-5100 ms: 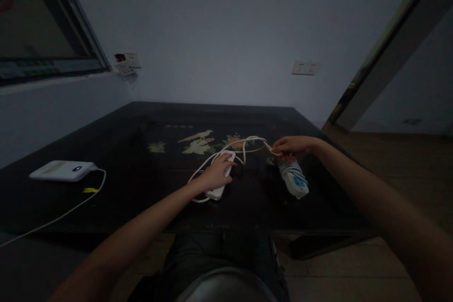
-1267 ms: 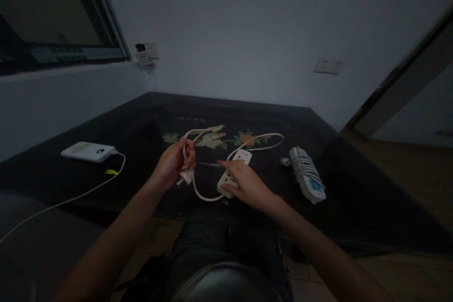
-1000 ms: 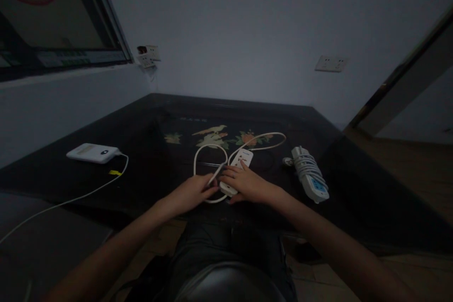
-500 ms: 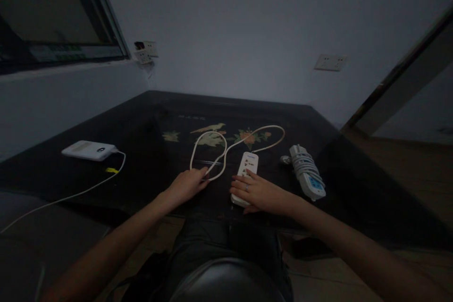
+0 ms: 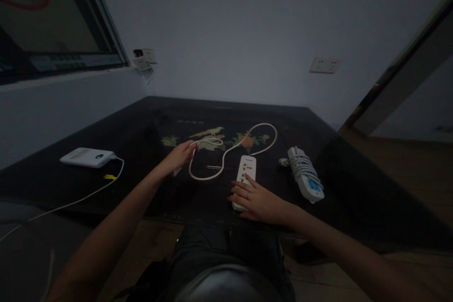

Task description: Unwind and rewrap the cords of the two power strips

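In the head view, a dark table (image 5: 212, 200) is seen in dim light, with twelve o'clock taken as straight ahead. A white power strip (image 5: 247, 165) is set near the table's six o'clock edge, its long side pointed roughly to twelve. Its lower half is covered by the right hand (image 5: 260, 200), whose fingers are laid across it, slightly spread, with a ring worn on one. From the strip's twelve o'clock end a white cord (image 5: 208, 179) is led round in a loose loop and on to the left hand (image 5: 182, 155), found at ten o'clock from the strip. There the cord is pinched between the fingers; a pale end (image 5: 177, 171) is partly hidden beneath the hand and cannot be identified.

At three o'clock from the strip, a second power strip (image 5: 305, 174) is placed, wrapped in its grey cord (image 5: 303, 165), its plug (image 5: 284, 162) just beside it. At nine o'clock, well apart, a white device (image 5: 87, 157) is seen, from which a thin cable (image 5: 83, 199) is trailed toward eight o'clock. A bird-and-flower design (image 5: 247, 140) is shown on the tabletop. Wall sockets (image 5: 324, 65) are mounted at one o'clock.
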A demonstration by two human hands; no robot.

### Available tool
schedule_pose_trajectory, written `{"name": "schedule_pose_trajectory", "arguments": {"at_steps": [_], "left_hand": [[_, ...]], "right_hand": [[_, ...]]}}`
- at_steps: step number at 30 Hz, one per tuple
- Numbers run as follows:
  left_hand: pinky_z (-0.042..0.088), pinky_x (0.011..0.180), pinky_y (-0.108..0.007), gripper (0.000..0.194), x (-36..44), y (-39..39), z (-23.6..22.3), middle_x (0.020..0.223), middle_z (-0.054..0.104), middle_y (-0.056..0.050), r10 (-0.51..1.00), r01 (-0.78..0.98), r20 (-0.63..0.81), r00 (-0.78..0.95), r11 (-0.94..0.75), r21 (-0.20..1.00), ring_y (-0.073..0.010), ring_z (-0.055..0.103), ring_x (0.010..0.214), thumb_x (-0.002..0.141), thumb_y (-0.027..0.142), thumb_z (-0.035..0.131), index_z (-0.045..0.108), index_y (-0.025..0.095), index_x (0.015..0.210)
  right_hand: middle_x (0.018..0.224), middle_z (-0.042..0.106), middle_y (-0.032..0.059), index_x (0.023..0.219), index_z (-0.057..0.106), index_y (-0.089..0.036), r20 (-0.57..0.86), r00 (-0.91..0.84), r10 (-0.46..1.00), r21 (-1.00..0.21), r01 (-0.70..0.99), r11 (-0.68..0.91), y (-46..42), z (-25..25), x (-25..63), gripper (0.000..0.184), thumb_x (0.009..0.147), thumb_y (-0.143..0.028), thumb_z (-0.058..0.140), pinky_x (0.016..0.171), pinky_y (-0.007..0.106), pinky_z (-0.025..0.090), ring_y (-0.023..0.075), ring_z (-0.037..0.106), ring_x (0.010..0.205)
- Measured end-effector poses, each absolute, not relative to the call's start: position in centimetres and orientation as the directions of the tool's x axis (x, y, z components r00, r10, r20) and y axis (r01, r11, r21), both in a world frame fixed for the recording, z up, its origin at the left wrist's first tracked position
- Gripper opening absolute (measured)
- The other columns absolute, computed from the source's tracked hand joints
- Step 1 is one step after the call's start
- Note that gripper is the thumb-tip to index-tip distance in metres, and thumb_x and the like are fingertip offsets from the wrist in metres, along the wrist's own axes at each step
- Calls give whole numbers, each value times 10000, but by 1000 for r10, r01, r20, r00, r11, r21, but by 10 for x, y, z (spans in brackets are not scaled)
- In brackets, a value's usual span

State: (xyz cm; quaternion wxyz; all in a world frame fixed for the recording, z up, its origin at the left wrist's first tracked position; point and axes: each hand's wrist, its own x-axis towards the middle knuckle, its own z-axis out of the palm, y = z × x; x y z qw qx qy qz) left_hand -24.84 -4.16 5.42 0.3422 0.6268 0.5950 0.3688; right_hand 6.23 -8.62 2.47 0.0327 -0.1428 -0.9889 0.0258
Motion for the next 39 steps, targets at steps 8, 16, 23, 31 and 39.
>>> {"name": "schedule_pose_trajectory", "arguments": {"at_steps": [8,16,23,31,39], "left_hand": [[141,353,-156,189,-292,-41,138,474,250,94,933,85,310,-185,-299,951,-49,164,347,955,333,346,443,208,852],[163,355,-158,225,-309,-42,153,495,278,88,838,99,474,-271,-466,879,-53,188,375,964,371,360,417,208,821],[148,331,-137,186,-298,-12,99,482,295,100,970,51,180,-165,-173,984,-44,191,327,933,374,378,422,218,840],[135,347,-126,236,-295,-13,61,532,303,97,991,182,-42,-127,65,981,-26,185,339,904,430,382,438,207,852],[173,385,-157,263,-282,-18,37,555,335,81,994,393,-93,-64,111,913,-52,236,363,904,432,338,452,197,870]], "right_hand": [[1321,525,113,1279,504,-198,117,-935,334,-80,326,942,-92,16,66,404,895,-322,526,1132,543,157,268,305,1368],[1272,561,88,1243,518,-215,173,-906,385,-115,370,922,-100,5,73,362,883,-256,532,1132,536,160,243,318,1365],[1213,595,69,1181,541,-225,211,-876,434,-150,410,900,-102,-3,79,303,878,-222,521,1139,540,127,223,338,1358],[1224,596,68,1196,547,-245,240,-853,463,-207,421,883,-104,-4,79,303,897,-250,501,1134,549,141,225,349,1353],[1224,605,71,1239,521,-240,224,-826,517,-331,434,838,-104,2,76,332,920,-325,487,1143,541,132,216,382,1333]]}}
